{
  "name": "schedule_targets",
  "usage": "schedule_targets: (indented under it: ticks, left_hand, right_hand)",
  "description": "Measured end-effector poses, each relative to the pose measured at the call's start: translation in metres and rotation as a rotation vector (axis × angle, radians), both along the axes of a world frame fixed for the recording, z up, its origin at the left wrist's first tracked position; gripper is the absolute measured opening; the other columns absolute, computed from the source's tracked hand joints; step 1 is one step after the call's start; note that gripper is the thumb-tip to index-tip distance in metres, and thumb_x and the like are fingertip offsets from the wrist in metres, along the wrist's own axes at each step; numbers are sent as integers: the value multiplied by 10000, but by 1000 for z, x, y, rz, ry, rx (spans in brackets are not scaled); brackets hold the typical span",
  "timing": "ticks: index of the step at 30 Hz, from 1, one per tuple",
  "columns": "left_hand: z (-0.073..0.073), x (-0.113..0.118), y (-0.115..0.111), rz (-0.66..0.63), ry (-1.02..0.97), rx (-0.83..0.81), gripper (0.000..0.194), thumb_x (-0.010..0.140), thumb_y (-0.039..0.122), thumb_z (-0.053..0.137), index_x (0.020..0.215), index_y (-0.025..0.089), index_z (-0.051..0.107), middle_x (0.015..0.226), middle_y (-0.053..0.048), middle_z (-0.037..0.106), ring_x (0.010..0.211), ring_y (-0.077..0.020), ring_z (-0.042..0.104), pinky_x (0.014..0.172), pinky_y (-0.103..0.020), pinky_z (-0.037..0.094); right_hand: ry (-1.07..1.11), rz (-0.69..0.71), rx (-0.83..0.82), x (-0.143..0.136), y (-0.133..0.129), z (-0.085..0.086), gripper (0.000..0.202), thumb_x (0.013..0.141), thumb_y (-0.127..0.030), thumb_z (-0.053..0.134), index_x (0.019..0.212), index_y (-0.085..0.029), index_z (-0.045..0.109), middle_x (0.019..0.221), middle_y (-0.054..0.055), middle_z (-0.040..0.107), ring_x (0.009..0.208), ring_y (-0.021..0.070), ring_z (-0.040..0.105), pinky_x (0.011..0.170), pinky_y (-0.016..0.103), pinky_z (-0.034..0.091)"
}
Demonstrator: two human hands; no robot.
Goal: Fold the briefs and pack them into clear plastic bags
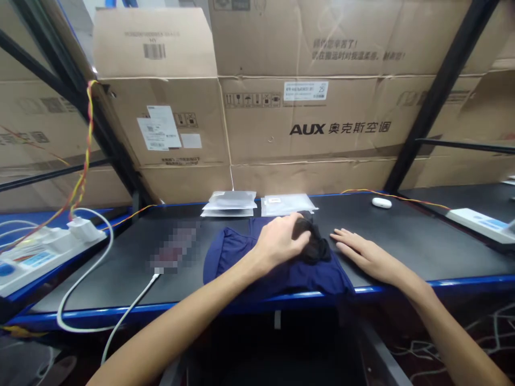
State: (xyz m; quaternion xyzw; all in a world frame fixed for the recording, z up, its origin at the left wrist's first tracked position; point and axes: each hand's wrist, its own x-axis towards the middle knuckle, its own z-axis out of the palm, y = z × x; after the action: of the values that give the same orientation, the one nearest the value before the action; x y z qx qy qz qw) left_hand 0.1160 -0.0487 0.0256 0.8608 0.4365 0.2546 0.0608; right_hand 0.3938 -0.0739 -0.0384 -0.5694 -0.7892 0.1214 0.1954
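A dark blue cloth (pixel 237 252) lies folded and rumpled on the black tabletop, its near edge at the table's blue front rim. My left hand (pixel 281 238) reaches over it, with thumb and fingers curled round a bunched black fabric (pixel 316 246) that rests on the blue cloth. To the right of the cloth, my right hand (pixel 364 254) lies flat on the tabletop, fingers stretched out toward the black fabric and holding nothing.
Two stacks of clear plastic packets, left (pixel 229 203) and right (pixel 287 204), stand behind the cloth. A blurred-out device (pixel 175 249) with a white cable lies left. A white case (pixel 381 203) and power strips (pixel 483 222) are on the table. Cardboard (pixel 306 139) stands behind.
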Motion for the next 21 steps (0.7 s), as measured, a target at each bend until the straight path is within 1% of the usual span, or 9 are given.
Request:
schedule_targets:
  ticks: [1, 3, 5, 7, 9, 13, 15, 18, 21]
  left_hand:
    - [-7, 6, -3, -96, 32, 14, 399, 907, 444, 560, 1259, 256, 567, 1134, -51, 711, 1042, -261, 672, 872, -358, 528]
    - [-21, 15, -9, -215, 103, 34, 440, 913, 437, 568, 1295, 219, 561, 1260, -82, 666, 1154, -268, 629, 980, -377, 498]
    - [-31, 16, -12, -242, 163, 43, 493, 936, 448, 543, 1357, 193, 529, 1387, -119, 585, 1265, -289, 561, 1068, -419, 444]
    - [-34, 12, -13, -263, 201, 22, 571, 954, 492, 513, 1428, 175, 472, 1479, -147, 496, 1351, -307, 486, 1118, -445, 396]
    - [-30, 2, -11, -313, 219, -25, 658, 966, 558, 470, 1488, 164, 403, 1538, -162, 415, 1415, -304, 410, 1152, -436, 360]
    - [-17, -32, 0, -345, 222, -100, 670, 1000, 598, 352, 1535, 195, 336, 1598, -123, 308, 1481, -245, 299, 1210, -388, 273]
    - [-15, -55, 9, -292, 230, -121, 657, 1003, 592, 348, 1528, 197, 354, 1606, -106, 293, 1495, -225, 262, 1228, -368, 230]
    - [-17, -89, 23, -179, 270, -200, 686, 1001, 595, 350, 1546, 180, 317, 1617, -118, 256, 1505, -220, 230, 1236, -368, 202]
    - [-25, -115, 30, -128, 312, -249, 702, 989, 611, 367, 1552, 198, 305, 1621, -114, 243, 1511, -236, 207, 1237, -398, 192]
  right_hand:
    - [-5, 2, 5, 0, 0, -1, 668, 964, -639, 313, 1413, -203, 546, 1537, 86, 437, 1461, 294, 317, 1220, 521, 231]
    - [-3, 3, 15, -1, 0, -3, 666, 965, -631, 313, 1410, -194, 548, 1535, 94, 438, 1458, 293, 324, 1215, 520, 246]
    - [6, 0, 26, -2, 0, -3, 658, 965, -623, 322, 1400, -189, 557, 1524, 98, 453, 1451, 295, 339, 1209, 520, 261]
    - [25, -7, 34, -3, 0, -1, 645, 962, -616, 335, 1386, -191, 572, 1507, 98, 476, 1438, 299, 365, 1204, 518, 278]
    - [71, -13, 47, -5, 1, 2, 628, 964, -611, 342, 1382, -204, 577, 1488, 85, 505, 1422, 295, 396, 1200, 501, 296]
    - [201, 21, 84, -19, 5, 18, 599, 978, -599, 357, 1423, -239, 535, 1494, 41, 504, 1412, 273, 414, 1209, 453, 288]
    - [237, 84, 89, -29, 10, 29, 591, 979, -594, 385, 1453, -260, 500, 1529, 19, 459, 1435, 267, 375, 1219, 443, 262]
    - [204, 240, 65, -44, 21, 44, 591, 955, -601, 459, 1469, -310, 474, 1584, -13, 364, 1484, 276, 265, 1231, 478, 205]
    - [100, 382, 2, -54, 33, 48, 617, 918, -617, 528, 1467, -342, 471, 1607, -21, 311, 1504, 304, 187, 1229, 532, 165]
